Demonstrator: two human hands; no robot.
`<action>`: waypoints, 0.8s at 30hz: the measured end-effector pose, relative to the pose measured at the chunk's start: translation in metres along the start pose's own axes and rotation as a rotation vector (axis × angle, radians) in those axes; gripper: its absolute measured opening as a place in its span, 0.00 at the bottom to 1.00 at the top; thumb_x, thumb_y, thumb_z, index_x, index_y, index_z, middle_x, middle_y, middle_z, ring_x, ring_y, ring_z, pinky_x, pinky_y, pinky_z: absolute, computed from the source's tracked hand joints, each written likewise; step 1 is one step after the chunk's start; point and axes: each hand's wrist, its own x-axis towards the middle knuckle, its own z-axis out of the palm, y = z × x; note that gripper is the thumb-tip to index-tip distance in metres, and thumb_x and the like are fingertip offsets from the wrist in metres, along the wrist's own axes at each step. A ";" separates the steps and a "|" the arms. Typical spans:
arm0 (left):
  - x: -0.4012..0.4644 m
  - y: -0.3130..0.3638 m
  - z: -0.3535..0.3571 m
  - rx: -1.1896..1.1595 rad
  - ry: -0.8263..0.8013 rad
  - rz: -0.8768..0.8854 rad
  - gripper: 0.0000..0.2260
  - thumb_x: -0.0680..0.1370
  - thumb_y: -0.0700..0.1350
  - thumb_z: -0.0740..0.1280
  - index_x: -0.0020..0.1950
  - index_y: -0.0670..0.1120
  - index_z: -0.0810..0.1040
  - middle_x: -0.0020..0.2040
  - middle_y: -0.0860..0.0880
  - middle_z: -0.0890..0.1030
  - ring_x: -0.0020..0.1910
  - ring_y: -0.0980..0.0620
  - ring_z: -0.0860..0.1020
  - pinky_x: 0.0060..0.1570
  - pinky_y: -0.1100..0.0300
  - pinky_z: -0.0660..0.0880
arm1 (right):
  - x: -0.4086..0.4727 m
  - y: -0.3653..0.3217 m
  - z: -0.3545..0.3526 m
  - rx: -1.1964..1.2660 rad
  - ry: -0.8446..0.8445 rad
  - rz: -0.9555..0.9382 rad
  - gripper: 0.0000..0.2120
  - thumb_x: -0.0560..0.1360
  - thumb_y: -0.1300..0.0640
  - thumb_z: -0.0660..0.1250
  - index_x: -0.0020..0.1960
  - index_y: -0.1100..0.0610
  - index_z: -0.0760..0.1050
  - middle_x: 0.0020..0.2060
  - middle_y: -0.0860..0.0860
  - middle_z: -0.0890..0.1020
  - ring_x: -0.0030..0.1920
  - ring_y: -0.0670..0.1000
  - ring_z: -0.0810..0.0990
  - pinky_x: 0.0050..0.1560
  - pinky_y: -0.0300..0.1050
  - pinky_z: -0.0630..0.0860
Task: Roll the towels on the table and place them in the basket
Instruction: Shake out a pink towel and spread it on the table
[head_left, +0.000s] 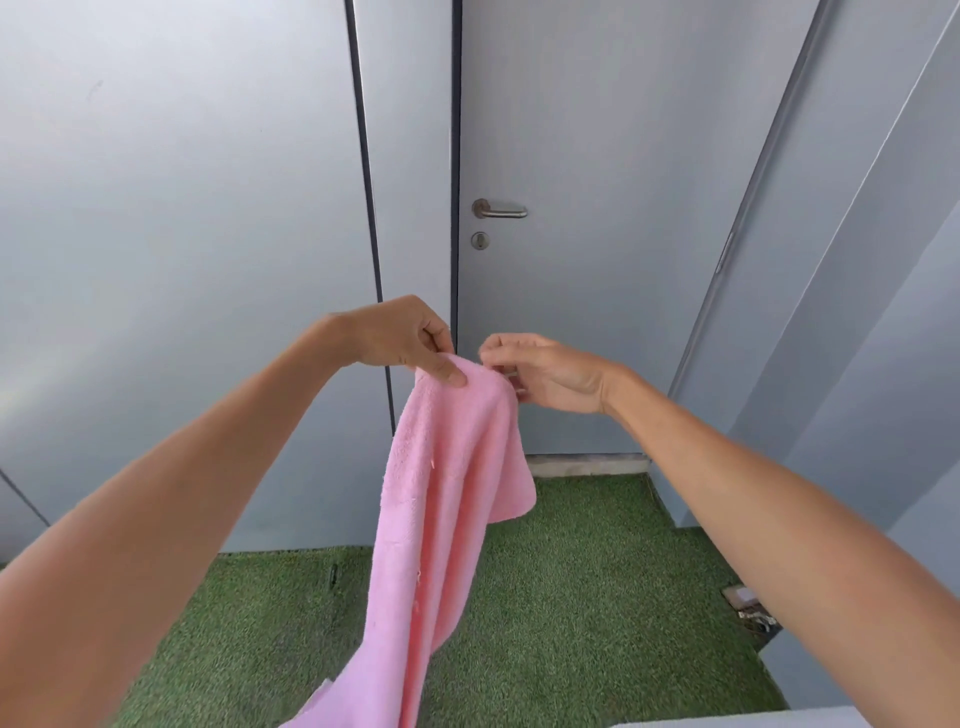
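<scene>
A pink towel (441, 509) hangs in the air in front of me, its lower end running out of the bottom of the view. My left hand (400, 340) pinches its top edge between thumb and fingers. My right hand (540, 371) is at the same top edge just to the right, fingers curled and pinching the cloth. Both arms are stretched forward at chest height. No basket is in view, and only a pale strip (727, 719) shows at the bottom right edge.
A grey door (571, 234) with a metal handle (498, 209) stands straight ahead, with grey wall panels (182, 234) on both sides. Green artificial turf (597, 597) covers the floor. A small dark object (750, 608) lies on the turf at the right.
</scene>
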 end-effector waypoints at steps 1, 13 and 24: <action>-0.002 -0.001 -0.001 -0.018 0.006 0.007 0.16 0.65 0.54 0.79 0.42 0.44 0.83 0.40 0.42 0.82 0.37 0.55 0.75 0.43 0.59 0.68 | 0.001 0.000 -0.001 -0.038 0.034 0.007 0.03 0.77 0.54 0.67 0.49 0.53 0.75 0.43 0.49 0.78 0.43 0.48 0.75 0.46 0.41 0.70; -0.004 -0.048 0.013 -0.063 0.112 0.023 0.17 0.71 0.56 0.74 0.39 0.42 0.80 0.35 0.46 0.75 0.36 0.52 0.70 0.41 0.57 0.65 | -0.019 -0.006 -0.030 -0.722 0.496 -0.171 0.12 0.74 0.50 0.72 0.41 0.58 0.78 0.32 0.59 0.80 0.33 0.47 0.71 0.36 0.43 0.65; 0.007 -0.044 0.023 -0.022 0.265 0.152 0.10 0.72 0.49 0.75 0.39 0.42 0.83 0.37 0.43 0.82 0.34 0.55 0.73 0.39 0.65 0.68 | -0.050 -0.005 -0.026 -0.651 0.569 -0.054 0.18 0.74 0.53 0.72 0.63 0.49 0.76 0.24 0.44 0.69 0.26 0.38 0.72 0.35 0.28 0.66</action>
